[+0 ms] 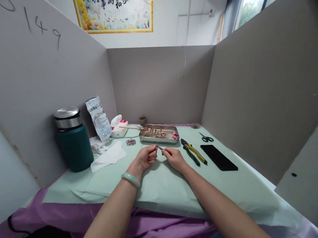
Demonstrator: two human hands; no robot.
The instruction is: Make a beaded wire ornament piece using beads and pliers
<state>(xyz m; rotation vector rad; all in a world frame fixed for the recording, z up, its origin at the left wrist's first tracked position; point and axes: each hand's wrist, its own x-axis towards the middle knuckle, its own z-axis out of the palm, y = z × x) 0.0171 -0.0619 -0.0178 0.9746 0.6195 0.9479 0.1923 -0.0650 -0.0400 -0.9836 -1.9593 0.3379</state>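
Right now both hands meet over the pale green cloth (164, 191), fingertips nearly touching. The left hand (146, 157) is curled, its thumb and forefinger pinched shut on one end of a thin dark pin or wire (159, 147); the right hand (174, 157) pinches close to the other end. What sits on that pin is too small to tell.

Just beyond the fingertips lies a metal tray (159, 134) strewn with small beads, a stick lying across it. Slightly left of the fingers sits a small cluster of beaded pieces (131, 142), likely finished ones. Right of the right hand, pliers (194, 151), scissors (206, 137) and a black phone (218, 157) lie untouched. Judging by the well-stocked tray, the beadwork seems early, with plenty left.
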